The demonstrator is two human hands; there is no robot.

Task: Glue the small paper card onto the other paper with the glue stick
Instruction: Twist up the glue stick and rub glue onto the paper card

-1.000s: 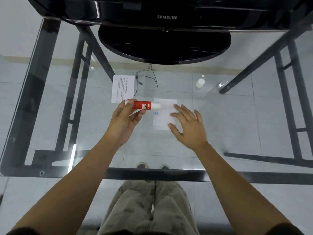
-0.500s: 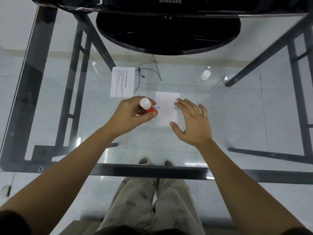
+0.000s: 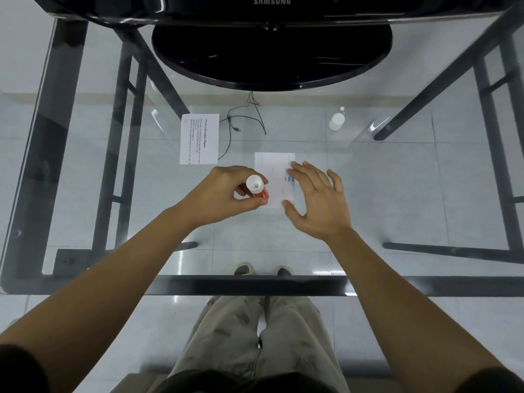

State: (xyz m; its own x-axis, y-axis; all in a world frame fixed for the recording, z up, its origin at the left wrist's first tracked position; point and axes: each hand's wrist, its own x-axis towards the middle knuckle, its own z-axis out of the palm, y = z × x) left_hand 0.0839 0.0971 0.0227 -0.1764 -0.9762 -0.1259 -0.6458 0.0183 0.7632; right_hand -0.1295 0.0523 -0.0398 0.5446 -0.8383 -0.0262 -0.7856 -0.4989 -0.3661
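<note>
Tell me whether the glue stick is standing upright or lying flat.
Upright, slightly tilted: the glue stick shows its round white end to the camera, red body below, gripped by the left hand over the paper.

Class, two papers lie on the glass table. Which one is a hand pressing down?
The paper with blue marks, nearer the person: the right hand rests on it. The black-text sheet lies untouched.

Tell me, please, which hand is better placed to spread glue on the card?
Left. The left hand already grips the glue stick upright at the card edge; the right hand pins it.
</note>
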